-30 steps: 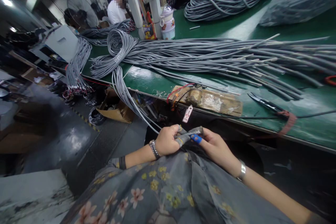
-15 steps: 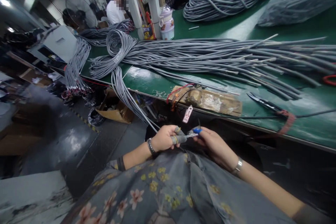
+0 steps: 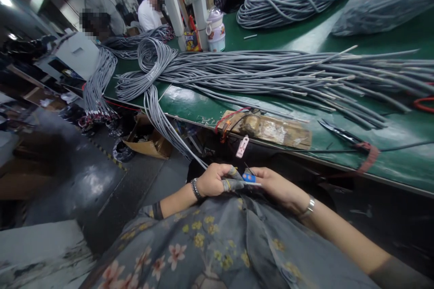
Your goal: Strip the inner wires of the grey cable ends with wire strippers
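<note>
In front of my body, my left hand (image 3: 217,179) is closed around a grey cable (image 3: 200,161) that comes down from the bench. Grey covers with yellow bands wrap its thumb and forefinger. My right hand (image 3: 276,186) is closed in a pinch just to the right, close to the left fingertips. A pale cable end (image 3: 253,184) runs between the two hands. At the right fingertips is a small blue piece (image 3: 249,177) with lighter spots; whether it is a finger cover or a tool I cannot tell. A thin dark strand sticks up beside it.
Long grey cables (image 3: 237,65) lie across the green bench (image 3: 407,162), with a coil at their left. Along the front edge are a taped wooden board (image 3: 271,131) and scissors (image 3: 339,132). A lidded cup (image 3: 216,31) stands behind. A cardboard box (image 3: 149,140) sits below; a person in white is farther back.
My right hand has shifted slightly down, and its fingertips are now closer to my left hand. The blue piece has moved left and shows more fully. My left hand has barely moved.
</note>
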A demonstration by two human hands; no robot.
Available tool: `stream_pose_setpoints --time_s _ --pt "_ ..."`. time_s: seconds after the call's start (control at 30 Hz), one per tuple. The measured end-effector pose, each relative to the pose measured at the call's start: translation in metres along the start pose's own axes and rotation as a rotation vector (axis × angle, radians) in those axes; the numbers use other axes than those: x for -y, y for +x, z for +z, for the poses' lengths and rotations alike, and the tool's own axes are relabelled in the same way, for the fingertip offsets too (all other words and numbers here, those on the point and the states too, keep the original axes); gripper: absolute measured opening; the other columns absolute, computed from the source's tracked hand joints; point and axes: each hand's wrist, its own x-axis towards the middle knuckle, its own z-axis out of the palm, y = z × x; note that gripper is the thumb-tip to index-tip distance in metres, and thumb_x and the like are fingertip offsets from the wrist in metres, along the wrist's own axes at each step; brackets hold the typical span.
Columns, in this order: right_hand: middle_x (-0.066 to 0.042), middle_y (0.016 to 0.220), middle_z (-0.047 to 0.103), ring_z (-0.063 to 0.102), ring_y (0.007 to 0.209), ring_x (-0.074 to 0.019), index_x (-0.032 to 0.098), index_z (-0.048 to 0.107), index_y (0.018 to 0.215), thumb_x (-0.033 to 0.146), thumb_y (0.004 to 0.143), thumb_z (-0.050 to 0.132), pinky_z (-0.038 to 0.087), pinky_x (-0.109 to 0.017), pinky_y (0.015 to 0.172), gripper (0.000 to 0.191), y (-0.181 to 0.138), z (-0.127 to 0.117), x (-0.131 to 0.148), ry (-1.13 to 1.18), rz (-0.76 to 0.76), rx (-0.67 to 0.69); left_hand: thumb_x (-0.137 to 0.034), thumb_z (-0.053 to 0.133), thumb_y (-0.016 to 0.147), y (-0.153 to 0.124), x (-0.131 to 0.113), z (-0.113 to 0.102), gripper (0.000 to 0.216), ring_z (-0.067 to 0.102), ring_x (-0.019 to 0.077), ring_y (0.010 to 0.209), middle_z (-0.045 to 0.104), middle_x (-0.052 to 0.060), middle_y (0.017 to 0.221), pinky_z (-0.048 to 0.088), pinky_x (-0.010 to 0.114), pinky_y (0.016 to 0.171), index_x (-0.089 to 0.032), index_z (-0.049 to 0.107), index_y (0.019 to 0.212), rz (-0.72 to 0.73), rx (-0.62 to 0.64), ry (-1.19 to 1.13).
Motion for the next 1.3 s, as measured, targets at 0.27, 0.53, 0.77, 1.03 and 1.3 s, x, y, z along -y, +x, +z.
stream_pose_setpoints --time_s 0.27,0.53,0.77,1.03,1.3 --pt "-0.002 0.062 0.057 0.052 0.060 -0.0184 0.021 0.056 0.065 0.069 0.077 0.049 0.047 -0.031 0.058 0.049 0.001 -0.006 -0.009 -0.086 -0.093 -0.262 -0.061 0.075 0.057 -0.004 0.001 -0.006 0.054 0.038 0.0029 0.035 0.048 -0.007 0.046 0.029 0.016 0.035 -0.014 0.054 0.072 -0.144 -0.254 -0.183" --pt "0.000 0.072 0.056 0.049 0.057 -0.0148 0.022 0.063 0.105 0.052 0.076 0.063 0.049 -0.029 0.056 0.041 -0.010 -0.004 0.008 -0.259 -0.367 -0.314 -0.051 0.076 0.061 -0.001 0.007 0.001 0.044 0.043 0.0039 0.039 0.050 -0.006 0.048 0.031 0.015 0.037 -0.013 0.055 0.072 -0.152 -0.237 -0.134" --pt "-0.003 0.080 0.059 0.053 0.064 -0.0165 0.021 0.064 0.102 0.050 0.079 0.060 0.048 -0.029 0.059 0.037 -0.007 -0.001 0.006 -0.297 -0.384 -0.256 -0.048 0.075 0.061 0.001 0.004 0.001 0.041 0.044 0.0046 0.042 0.050 -0.006 0.049 0.038 0.017 0.042 -0.014 0.054 0.069 -0.102 -0.190 -0.156" --pt "-0.003 0.083 0.059 0.054 0.063 -0.0158 0.020 0.058 0.105 0.052 0.076 0.063 0.049 -0.029 0.059 0.044 -0.004 0.002 0.006 -0.320 -0.367 -0.335 -0.031 0.065 0.075 -0.004 0.017 0.005 0.019 0.058 0.0105 0.062 0.066 0.003 0.071 0.046 0.021 0.060 -0.013 0.062 0.078 0.097 -0.241 0.257" --pt "0.000 0.058 0.050 0.045 0.054 -0.0142 0.021 0.052 0.061 0.060 0.077 0.059 0.040 -0.027 0.051 0.043 -0.008 0.004 0.008 -0.311 -0.325 -0.370 -0.031 0.062 0.077 -0.008 0.016 0.006 0.018 0.063 0.0135 0.064 0.070 0.004 0.073 0.047 0.022 0.062 -0.015 0.068 0.084 0.187 -0.297 0.594"
